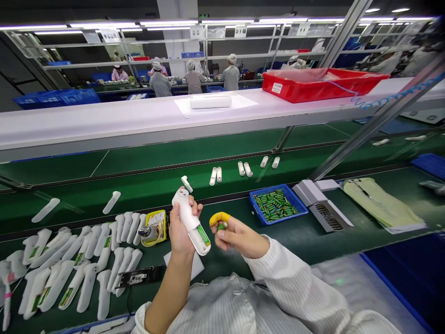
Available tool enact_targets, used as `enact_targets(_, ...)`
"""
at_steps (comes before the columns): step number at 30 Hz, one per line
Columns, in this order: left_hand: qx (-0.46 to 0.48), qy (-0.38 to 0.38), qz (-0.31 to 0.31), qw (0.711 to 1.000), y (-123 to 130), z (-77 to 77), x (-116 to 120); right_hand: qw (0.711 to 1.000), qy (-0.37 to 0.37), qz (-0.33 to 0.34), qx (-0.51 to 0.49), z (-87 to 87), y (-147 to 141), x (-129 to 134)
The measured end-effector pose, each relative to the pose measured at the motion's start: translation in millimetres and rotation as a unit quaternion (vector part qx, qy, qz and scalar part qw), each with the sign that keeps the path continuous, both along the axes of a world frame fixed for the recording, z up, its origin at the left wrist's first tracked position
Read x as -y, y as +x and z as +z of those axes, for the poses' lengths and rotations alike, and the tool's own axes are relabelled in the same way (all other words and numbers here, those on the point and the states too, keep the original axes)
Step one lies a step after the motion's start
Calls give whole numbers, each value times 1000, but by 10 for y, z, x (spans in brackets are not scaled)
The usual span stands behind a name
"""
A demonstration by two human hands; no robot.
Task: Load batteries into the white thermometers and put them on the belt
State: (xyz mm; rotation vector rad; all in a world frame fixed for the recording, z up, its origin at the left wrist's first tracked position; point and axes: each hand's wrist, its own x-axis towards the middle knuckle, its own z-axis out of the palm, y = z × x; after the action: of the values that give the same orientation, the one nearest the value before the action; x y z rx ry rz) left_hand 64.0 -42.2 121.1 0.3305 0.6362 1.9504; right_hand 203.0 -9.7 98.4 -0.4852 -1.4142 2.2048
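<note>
My left hand [183, 227] is wrapped round a white handheld device [188, 215], tilted with its open battery compartment toward the lower right. A green battery [203, 235] lies in that compartment. Just right of the device, my right hand [236, 234] pinches a green battery [221, 226] between its fingers; a yellow finger cot covers one finger. To the right, a blue tray [255, 211] holds many green batteries. Several white devices [62, 283] lie in rows at the left, some with green batteries showing.
Small white covers [219, 175] ride on the green conveyor [156, 183]. A yellow basket [163, 227] stands left of my hands. White boxes [314, 199] and yellow-green papers [382, 204] lie at the right. A red bin [295, 93] sits on the shelf; people work beyond.
</note>
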Motion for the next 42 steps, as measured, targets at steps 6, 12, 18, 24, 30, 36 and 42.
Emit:
enact_targets(6,34,-16,8,999,-45,-60,-12,999,9,-38,-17,50,41,-20)
enact_targets(12,41,-29,16,999,-2,-62,-14,988,39,-146,5,67,15,51)
enact_targets(18,40,-53,21,998,84,-66,25,947,202,-236,81,56,-156,213)
enact_targets(24,80,-108,98,986,111,-21,66,875,421,-220,96,53,-218,346)
enact_targets(30,10,-153,221,963,134,-45,-6,850,466,-234,76,-104,-182,401)
enact_targets(36,-108,-57,-38,992,77,18,23,938,252,-225,77,-145,-106,142)
enact_targets(42,-217,-84,-70,970,-7,-32,-1,985,39,-161,-41,-79,-148,68)
